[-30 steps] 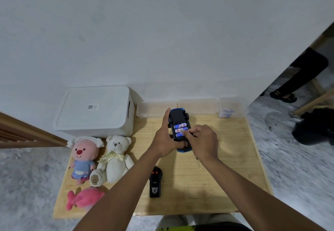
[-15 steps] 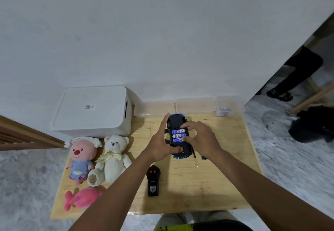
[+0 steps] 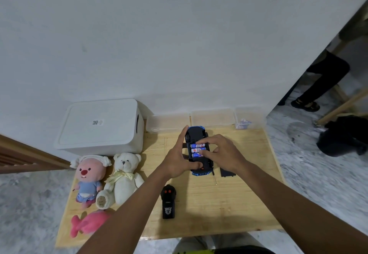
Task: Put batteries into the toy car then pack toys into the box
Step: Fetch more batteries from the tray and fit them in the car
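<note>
The blue toy car [image 3: 196, 134] lies upside down on the wooden table [image 3: 229, 204], its black underside up and three blue-white batteries [image 3: 197, 150] showing in the open bay. My left hand [image 3: 177, 161] grips the car's left side, thumb at its near end. My right hand [image 3: 223, 154] rests on the car from the right, fingertips pressing on the batteries. The black battery cover [image 3: 227, 173] lies on the table just right of the car, a thin screwdriver [image 3: 214, 178] beside it. The white lidded box [image 3: 101, 126] stands at the back left.
A pink plush [image 3: 88, 178], a white teddy bear [image 3: 123, 178] and a pink fish plush [image 3: 87, 224] lie at the table's left. A black remote control [image 3: 168, 202] lies near the front. Clear plastic trays [image 3: 211, 116] line the back edge. A person's leg [image 3: 322, 80] stands at the far right.
The car has come down flat onto the table. My right hand's fingers shifted across the batteries, uncovering the battery cover on the table beside the car.
</note>
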{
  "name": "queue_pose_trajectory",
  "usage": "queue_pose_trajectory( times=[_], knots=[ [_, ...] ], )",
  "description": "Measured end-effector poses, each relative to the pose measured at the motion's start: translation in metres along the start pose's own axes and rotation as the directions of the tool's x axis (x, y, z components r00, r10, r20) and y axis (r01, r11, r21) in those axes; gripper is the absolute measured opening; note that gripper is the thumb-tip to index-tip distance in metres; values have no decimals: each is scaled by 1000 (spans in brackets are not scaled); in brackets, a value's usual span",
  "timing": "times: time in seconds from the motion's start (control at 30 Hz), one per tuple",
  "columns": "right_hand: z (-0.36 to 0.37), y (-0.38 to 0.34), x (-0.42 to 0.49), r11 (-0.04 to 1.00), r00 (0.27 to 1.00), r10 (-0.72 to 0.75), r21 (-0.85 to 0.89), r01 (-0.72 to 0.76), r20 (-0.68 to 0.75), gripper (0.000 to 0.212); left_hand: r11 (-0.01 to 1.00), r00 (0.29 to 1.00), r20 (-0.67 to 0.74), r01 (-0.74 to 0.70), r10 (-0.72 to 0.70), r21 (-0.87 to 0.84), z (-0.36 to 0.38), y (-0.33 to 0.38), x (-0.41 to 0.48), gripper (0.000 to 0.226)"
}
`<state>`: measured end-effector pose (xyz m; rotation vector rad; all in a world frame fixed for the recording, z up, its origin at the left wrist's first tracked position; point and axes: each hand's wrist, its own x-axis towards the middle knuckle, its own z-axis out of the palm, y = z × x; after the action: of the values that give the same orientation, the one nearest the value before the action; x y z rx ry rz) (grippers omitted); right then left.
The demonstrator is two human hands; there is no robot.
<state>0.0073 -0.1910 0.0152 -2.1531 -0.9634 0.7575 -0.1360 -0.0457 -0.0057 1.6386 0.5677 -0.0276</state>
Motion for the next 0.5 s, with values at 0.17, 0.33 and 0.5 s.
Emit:
queue_pose_trajectory(
  times=[0.17,0.33,0.5],
  knots=[
    [-4,1,-1,998,1000,-20,-60,19,-6,43,1000,1000,18,-21,21,-8,3,5,2,129],
    [-8,1,1,998,999,-40,-40,40,10,46,1000,1000,17,-26,26,-9,3,8,4,129],
    [-12,-2,5,994,997,-77,-75,78,25,46,999,1000,5,-31,31,-21,0,10,5,129]
  ],
)
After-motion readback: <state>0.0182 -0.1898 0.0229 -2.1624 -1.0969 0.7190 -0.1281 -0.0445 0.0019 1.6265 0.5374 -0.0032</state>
